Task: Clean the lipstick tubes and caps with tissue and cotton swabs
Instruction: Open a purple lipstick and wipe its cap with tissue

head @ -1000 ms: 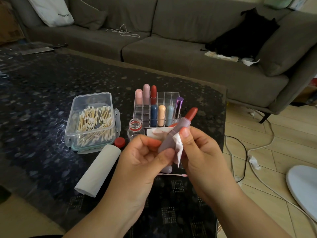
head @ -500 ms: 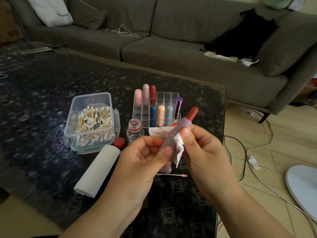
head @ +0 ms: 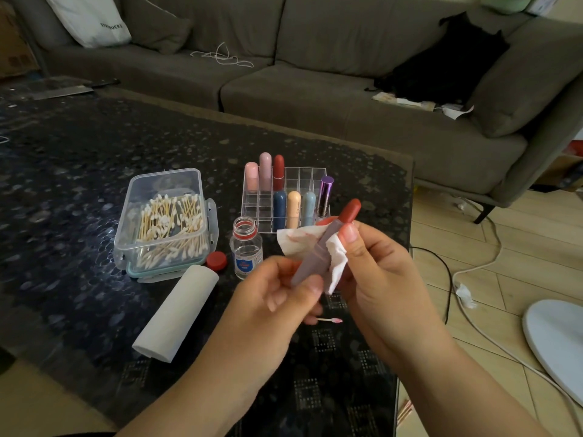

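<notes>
My left hand (head: 277, 294) pinches the lower end of a mauve lipstick tube (head: 315, 253), which points up and to the right with its red stick (head: 350, 211) exposed. My right hand (head: 375, 266) presses a white tissue (head: 336, 263) against the tube's side; the tissue bears red smears. Behind them a clear organiser (head: 304, 178) holds several capped lipsticks. A used cotton swab (head: 329, 320) lies on the table under my hands.
A clear box of cotton swabs (head: 164, 222) stands at the left, with a tissue roll (head: 176, 313) in front. An open small bottle (head: 245, 247) and its red cap (head: 216, 260) sit between. The table edge (head: 410, 216) is at the right; cables lie on the floor.
The tube has tilted slightly and the tissue has spread out more behind it, showing its red smears. Both hands stay in nearly the same place.
</notes>
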A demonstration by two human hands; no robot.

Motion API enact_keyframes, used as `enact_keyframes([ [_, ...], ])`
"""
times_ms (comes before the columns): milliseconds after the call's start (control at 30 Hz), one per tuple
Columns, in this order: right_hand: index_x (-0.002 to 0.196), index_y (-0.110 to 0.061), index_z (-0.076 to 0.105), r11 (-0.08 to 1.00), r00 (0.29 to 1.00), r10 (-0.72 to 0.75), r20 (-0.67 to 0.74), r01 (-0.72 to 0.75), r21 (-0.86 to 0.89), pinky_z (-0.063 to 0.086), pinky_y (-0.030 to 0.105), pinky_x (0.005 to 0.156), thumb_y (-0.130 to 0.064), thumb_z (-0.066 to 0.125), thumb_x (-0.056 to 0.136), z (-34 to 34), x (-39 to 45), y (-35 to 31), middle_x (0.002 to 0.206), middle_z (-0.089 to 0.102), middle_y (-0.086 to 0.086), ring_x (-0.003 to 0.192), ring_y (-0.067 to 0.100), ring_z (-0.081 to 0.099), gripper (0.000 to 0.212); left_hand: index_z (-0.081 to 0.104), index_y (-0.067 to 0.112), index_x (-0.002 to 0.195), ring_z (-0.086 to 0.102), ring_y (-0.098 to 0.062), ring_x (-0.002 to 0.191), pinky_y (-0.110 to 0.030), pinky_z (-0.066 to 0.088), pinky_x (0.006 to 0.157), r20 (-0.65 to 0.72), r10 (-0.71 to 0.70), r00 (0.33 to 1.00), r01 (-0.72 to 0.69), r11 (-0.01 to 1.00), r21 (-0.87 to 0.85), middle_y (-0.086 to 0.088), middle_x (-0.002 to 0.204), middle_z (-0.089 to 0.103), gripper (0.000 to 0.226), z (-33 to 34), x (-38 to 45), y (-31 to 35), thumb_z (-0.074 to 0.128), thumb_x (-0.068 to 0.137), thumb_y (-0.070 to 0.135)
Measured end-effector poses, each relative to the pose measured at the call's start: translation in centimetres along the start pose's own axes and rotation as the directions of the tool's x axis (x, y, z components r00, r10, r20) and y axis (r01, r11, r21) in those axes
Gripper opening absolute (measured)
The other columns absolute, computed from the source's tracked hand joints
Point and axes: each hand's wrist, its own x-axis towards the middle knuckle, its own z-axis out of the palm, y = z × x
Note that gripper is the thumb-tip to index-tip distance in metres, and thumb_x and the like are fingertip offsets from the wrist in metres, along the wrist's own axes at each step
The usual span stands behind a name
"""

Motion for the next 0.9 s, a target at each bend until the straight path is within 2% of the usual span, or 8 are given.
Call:
enact_keyframes([
  [100, 0.092, -0.009, 0.069, 0.999, 1.000, 0.009, 0.011, -0.010, 0.032, 0.044, 0.030, 0.049, -0.040, 0.050, 0.091, -0.01, 0.09, -0.10, 0.068, 0.065, 0.018, 0.050, 0.024, 0.052, 0.037, 0.063, 0.000, 0.082, 0.062, -0.023, 0.058, -0.026, 0.052, 0.053, 0.033, -0.122, 0.992, 0.127, 0.956, -0.263, -0.016, 0.068, 0.065, 0.035, 0.34, -0.19, 0.70, 0.056, 0.080, 0.034],
  [167, 0.094, -0.005, 0.068, 0.998, 1.000, 0.008, 0.026, -0.010, 0.061, 0.047, 0.035, 0.050, -0.037, 0.049, 0.093, -0.04, 0.07, -0.08, 0.068, 0.065, 0.019, 0.050, 0.026, 0.053, 0.037, 0.067, 0.002, 0.078, 0.061, -0.023, 0.060, -0.028, 0.054, 0.057, 0.000, -0.093, 0.996, 0.090, 0.964, -0.251, -0.012, 0.065, 0.064, 0.026, 0.21, -0.05, 0.71, 0.066, 0.078, 0.029],
  [233, 0.097, -0.001, 0.067, 0.999, 1.000, 0.005, 0.014, -0.006, 0.049, 0.053, 0.042, 0.065, -0.038, 0.053, 0.091, -0.12, 0.00, 0.01, 0.082, 0.069, 0.023, 0.068, 0.031, 0.063, 0.040, 0.072, 0.011, 0.077, 0.061, -0.022, 0.063, -0.038, 0.057, 0.071, -0.044, -0.020, 0.999, 0.012, 0.986, -0.168, -0.007, 0.066, 0.066, 0.014, 0.03, 0.18, 0.49, 0.074, 0.068, 0.021],
  [333, 0.103, 0.005, 0.064, 1.000, 1.000, 0.004, 0.000, -0.004, 0.025, 0.055, 0.040, 0.079, -0.037, 0.053, 0.090, -0.22, -0.06, 0.10, 0.099, 0.069, 0.024, 0.088, 0.034, 0.066, 0.045, 0.072, 0.018, 0.077, 0.064, -0.027, 0.067, -0.036, 0.057, 0.070, -0.105, 0.039, 0.994, -0.051, 0.992, -0.116, -0.008, 0.075, 0.070, 0.016, -0.16, 0.20, 0.20, 0.070, 0.063, 0.011],
  [533, 0.093, -0.001, 0.067, 0.997, 0.999, 0.039, 0.005, -0.039, 0.073, 0.045, 0.029, 0.046, -0.037, 0.052, 0.088, 0.25, -0.29, -0.25, 0.068, 0.065, 0.018, 0.051, 0.027, 0.050, 0.039, 0.061, -0.001, 0.087, 0.061, -0.023, 0.057, -0.027, 0.052, 0.053, 0.023, -0.144, 0.989, 0.144, 0.950, -0.276, -0.018, 0.068, 0.064, 0.036, 0.22, -0.22, 0.92, 0.055, 0.081, 0.034],
  [667, 0.099, -0.002, 0.067, 1.000, 1.000, 0.008, 0.003, -0.008, 0.012, 0.053, 0.039, 0.067, -0.041, 0.056, 0.084, 0.28, -0.23, 0.27, 0.082, 0.070, 0.016, 0.071, 0.027, 0.065, 0.044, 0.070, 0.016, 0.073, 0.062, -0.027, 0.069, -0.045, 0.054, 0.075, -0.051, -0.047, 0.998, 0.034, 0.972, -0.234, -0.015, 0.078, 0.069, 0.004, 0.01, 0.03, 0.87, 0.074, 0.073, 0.017],
  [733, 0.097, 0.000, 0.067, 0.999, 1.000, 0.000, -0.003, 0.000, -0.036, 0.053, 0.042, 0.079, -0.042, 0.056, 0.082, 0.41, -0.31, 0.59, 0.089, 0.070, 0.020, 0.084, 0.031, 0.066, 0.045, 0.069, 0.016, 0.080, 0.066, -0.028, 0.082, -0.056, 0.050, 0.083, -0.084, 0.019, 0.996, -0.035, 0.982, -0.188, -0.014, 0.092, 0.072, 0.017, 0.03, 0.05, 0.77, 0.077, 0.066, 0.009],
  [900, 0.092, -0.001, 0.066, 0.997, 1.000, 0.015, -0.026, -0.017, -0.070, 0.050, 0.047, 0.070, -0.041, 0.057, 0.087, 0.57, -0.46, 0.38, 0.084, 0.063, 0.031, 0.074, 0.038, 0.058, 0.041, 0.070, 0.017, 0.079, 0.066, -0.030, 0.086, -0.062, 0.046, 0.089, -0.099, -0.005, 0.995, -0.012, 0.985, -0.173, -0.017, 0.095, 0.071, 0.022, -0.02, 0.14, 0.50, 0.081, 0.060, 0.020],
])
